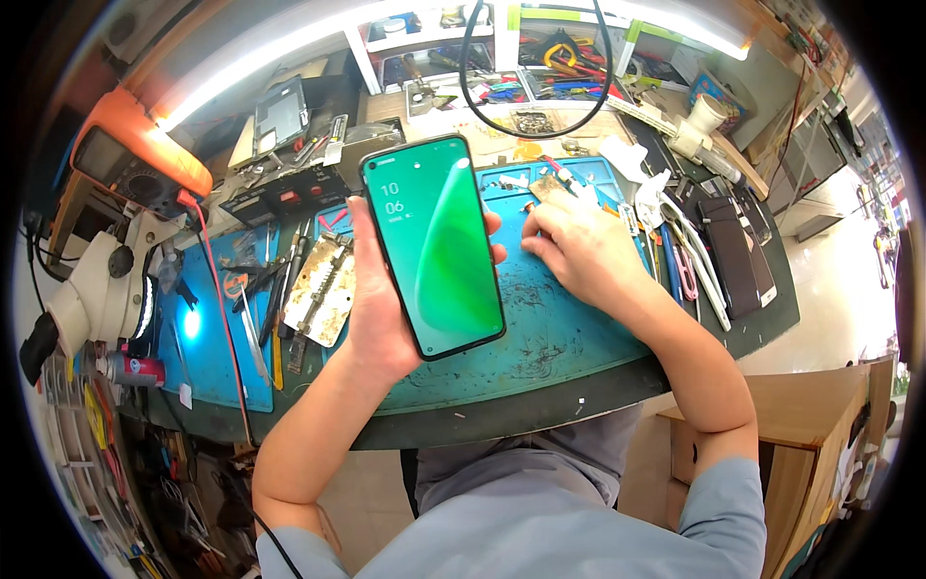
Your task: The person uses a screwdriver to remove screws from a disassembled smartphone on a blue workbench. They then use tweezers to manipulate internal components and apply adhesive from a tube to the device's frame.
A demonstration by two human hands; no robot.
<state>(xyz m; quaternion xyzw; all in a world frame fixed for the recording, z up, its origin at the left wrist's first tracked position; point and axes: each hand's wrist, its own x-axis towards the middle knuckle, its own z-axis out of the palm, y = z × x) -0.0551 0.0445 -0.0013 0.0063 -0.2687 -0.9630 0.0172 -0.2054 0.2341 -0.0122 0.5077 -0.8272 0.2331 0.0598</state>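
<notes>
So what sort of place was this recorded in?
Probably an electronics repair workshop, perhaps for phones: the left hand holds a lit smartphone, with an orange multimeter and a blue work mat in view.

From my end of the feed, the plainest characters I see are on the smartphone [451,280]: large white clock digits [391,198] stacked in two rows at the upper left of its lit green screen. Beneath them I find a shorter line of small white text [399,219], too fine for me to make out. Markings ring the dial [145,186] of the orange multimeter [189,166], but I can't resolve them. The red-and-grey can [135,370] carries a label whose print is too blurred for me.
</notes>
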